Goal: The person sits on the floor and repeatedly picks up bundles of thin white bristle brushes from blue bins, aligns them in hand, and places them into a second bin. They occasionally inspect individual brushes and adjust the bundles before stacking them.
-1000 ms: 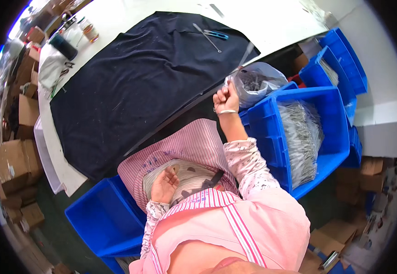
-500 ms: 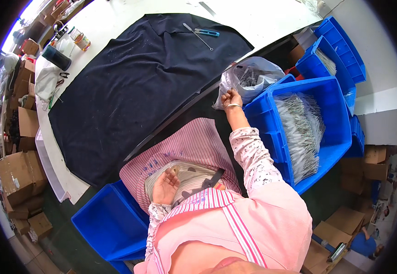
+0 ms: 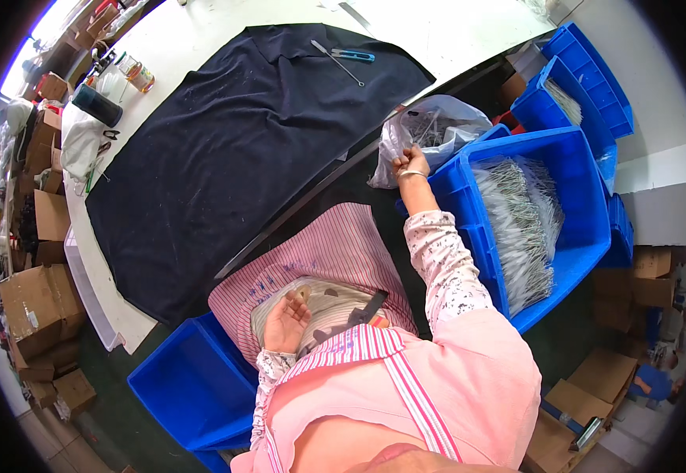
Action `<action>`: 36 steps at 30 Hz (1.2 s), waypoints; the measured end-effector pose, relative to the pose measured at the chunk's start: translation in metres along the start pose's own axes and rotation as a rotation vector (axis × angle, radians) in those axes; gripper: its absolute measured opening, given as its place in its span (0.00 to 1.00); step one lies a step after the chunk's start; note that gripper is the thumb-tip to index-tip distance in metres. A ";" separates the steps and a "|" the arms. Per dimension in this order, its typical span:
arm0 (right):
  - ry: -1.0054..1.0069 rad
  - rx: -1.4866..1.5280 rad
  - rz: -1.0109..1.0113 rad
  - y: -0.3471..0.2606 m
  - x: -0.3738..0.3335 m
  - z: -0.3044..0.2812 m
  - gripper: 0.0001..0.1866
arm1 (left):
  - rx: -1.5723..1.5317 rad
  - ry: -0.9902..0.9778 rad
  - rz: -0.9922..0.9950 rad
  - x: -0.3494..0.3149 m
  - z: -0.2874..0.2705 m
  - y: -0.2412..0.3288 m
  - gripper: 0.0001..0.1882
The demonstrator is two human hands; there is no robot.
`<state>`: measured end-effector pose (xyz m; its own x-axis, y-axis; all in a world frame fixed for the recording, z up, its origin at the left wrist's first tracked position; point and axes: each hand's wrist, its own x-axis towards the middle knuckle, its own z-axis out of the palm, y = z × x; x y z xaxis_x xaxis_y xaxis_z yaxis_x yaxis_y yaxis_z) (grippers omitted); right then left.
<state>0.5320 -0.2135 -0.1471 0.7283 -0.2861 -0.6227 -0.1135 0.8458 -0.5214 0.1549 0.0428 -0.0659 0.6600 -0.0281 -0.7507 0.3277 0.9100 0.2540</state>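
Head view: the right hand (image 3: 408,162) reaches out to the far right and its grip is closed on the edge of a clear plastic bag (image 3: 434,130) of thin metal pieces, which sits between the table (image 3: 469,31) edge and the big blue bin (image 3: 576,169). The bag rests just beside that bin, partly over its near corner; the bin holds a heap of long silvery rods (image 3: 516,221). The left hand (image 3: 286,322) lies palm up and open in the lap, on a striped bundle (image 3: 335,303) laid over the pink striped cloth (image 3: 335,252); it holds nothing.

On the table a dark cloth (image 3: 233,150) is spread, with a thin metal tool (image 3: 337,61) and a blue-handled cutter (image 3: 352,55) at its far end. A second blue bin (image 3: 193,386) stands at the lower left.

To handle the bag well, I judge it best to pinch the plastic close to its mouth, bunch the film so that it does not tear under the weight, and lift it straight so that the contents stay inside. The free hand could support it from below.
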 end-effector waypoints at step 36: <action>-0.955 -1.331 -1.181 0.024 -0.067 0.198 0.07 | -0.174 -0.083 0.985 -0.065 0.050 0.169 0.10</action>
<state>0.6139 -0.0846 -0.0025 0.8079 0.3193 0.4953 0.5890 -0.4631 -0.6623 0.2012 0.1772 0.0567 0.6310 0.7476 -0.2072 -0.4889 0.5906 0.6420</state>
